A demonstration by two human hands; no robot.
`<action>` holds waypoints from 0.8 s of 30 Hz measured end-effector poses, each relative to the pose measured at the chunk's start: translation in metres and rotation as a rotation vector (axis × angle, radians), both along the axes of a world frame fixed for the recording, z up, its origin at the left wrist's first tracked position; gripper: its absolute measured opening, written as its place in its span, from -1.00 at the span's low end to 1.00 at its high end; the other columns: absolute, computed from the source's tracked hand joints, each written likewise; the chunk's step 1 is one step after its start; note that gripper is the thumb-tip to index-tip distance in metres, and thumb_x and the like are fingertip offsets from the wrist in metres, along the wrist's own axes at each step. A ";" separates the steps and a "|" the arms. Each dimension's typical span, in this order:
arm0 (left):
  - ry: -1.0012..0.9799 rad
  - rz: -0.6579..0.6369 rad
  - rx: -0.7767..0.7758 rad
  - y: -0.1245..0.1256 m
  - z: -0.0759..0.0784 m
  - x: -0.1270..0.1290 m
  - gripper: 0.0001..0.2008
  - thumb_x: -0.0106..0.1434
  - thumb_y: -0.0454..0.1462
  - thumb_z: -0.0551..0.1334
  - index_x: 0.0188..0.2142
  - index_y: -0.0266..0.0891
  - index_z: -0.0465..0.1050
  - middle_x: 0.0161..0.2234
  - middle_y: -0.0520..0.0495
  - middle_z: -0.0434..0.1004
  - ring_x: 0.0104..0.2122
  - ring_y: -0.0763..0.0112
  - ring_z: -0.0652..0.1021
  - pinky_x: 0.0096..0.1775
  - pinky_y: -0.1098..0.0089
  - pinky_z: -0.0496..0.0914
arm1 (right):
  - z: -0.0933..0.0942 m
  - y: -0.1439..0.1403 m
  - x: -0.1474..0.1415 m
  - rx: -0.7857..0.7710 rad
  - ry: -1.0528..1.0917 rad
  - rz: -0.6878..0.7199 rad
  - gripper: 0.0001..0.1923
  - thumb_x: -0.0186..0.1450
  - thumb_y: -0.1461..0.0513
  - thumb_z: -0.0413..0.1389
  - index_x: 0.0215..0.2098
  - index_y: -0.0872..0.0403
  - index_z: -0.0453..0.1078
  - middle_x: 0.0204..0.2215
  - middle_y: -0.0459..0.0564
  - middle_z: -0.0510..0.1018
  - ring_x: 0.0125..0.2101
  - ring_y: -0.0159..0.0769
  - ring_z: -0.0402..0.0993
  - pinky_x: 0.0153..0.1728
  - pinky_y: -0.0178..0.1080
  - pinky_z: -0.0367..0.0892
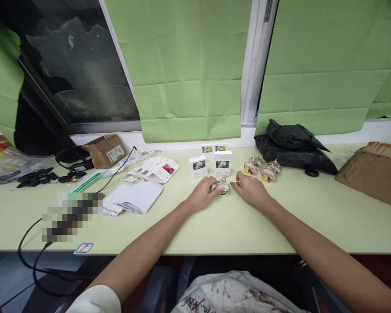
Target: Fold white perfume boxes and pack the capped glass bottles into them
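On screen, the left hand [202, 193] gripped a glass piece [225, 188]. I couldn't tell whether the right hand [252, 190] held anything.

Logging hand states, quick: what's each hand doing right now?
Left hand: closed on the clear glass piece, thumb over it.
Right hand: fingers curled beside the glass; can't tell whether it pinches something small.

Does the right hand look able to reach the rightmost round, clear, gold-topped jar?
Probably yes: the rightmost jar sits just beyond the right hand, with nothing visible between them, though I can't tell whether that hand holds something.
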State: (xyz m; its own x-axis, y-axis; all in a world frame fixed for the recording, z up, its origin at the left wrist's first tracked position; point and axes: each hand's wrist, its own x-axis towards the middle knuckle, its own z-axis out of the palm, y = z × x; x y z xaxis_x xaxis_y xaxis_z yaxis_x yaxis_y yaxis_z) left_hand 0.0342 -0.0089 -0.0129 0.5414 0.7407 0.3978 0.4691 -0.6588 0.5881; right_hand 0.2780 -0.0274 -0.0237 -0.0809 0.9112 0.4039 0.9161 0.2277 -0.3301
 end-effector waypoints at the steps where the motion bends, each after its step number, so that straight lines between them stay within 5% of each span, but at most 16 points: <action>1: -0.003 0.001 0.002 0.000 0.000 0.000 -0.63 0.47 0.06 0.17 -0.29 -0.17 0.37 -0.28 -0.05 0.48 -0.19 0.22 0.45 -0.16 0.25 0.30 | -0.002 0.000 0.000 -0.027 -0.027 -0.006 -0.80 0.46 0.05 0.10 -0.22 -0.02 0.36 -0.36 0.05 0.61 -0.39 -0.13 0.48 -0.38 -0.19 0.14; 5: 0.007 0.002 0.000 0.001 0.000 0.000 -0.64 0.47 0.05 0.17 -0.27 -0.17 0.38 -0.26 -0.06 0.48 -0.17 0.22 0.45 -0.13 0.25 0.32 | 0.000 -0.002 -0.004 0.023 0.023 0.050 -0.83 0.49 0.09 0.04 -0.21 -0.02 0.33 -0.30 0.07 0.61 -0.34 -0.11 0.49 -0.35 -0.18 0.16; 15: 0.090 -0.053 0.066 -0.001 0.003 -0.003 -0.66 0.50 0.05 0.12 -0.20 -0.16 0.39 -0.20 -0.10 0.48 -0.14 0.17 0.44 -0.07 0.20 0.32 | 0.013 -0.022 -0.030 0.329 0.580 0.169 -0.65 0.48 -0.05 0.09 0.09 -0.05 0.25 -0.14 0.05 0.51 -0.25 -0.14 0.48 -0.19 -0.09 0.40; 24: 0.109 -0.066 0.092 0.000 0.003 -0.003 -0.66 0.51 0.04 0.11 -0.17 -0.15 0.40 -0.21 -0.09 0.47 -0.16 0.18 0.44 -0.10 0.22 0.32 | 0.015 -0.024 -0.032 0.374 0.517 0.315 -0.70 0.54 0.03 0.00 0.14 -0.08 0.37 -0.04 0.12 0.50 -0.09 -0.05 0.50 0.05 0.06 0.45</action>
State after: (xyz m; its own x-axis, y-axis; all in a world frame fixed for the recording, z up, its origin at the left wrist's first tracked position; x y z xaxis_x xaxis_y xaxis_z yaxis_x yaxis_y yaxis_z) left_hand 0.0310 -0.0090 -0.0103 0.6314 0.6654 0.3982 0.4811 -0.7389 0.4718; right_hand 0.2459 -0.0512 -0.0089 -0.0316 0.6687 0.7429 0.5352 0.6391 -0.5524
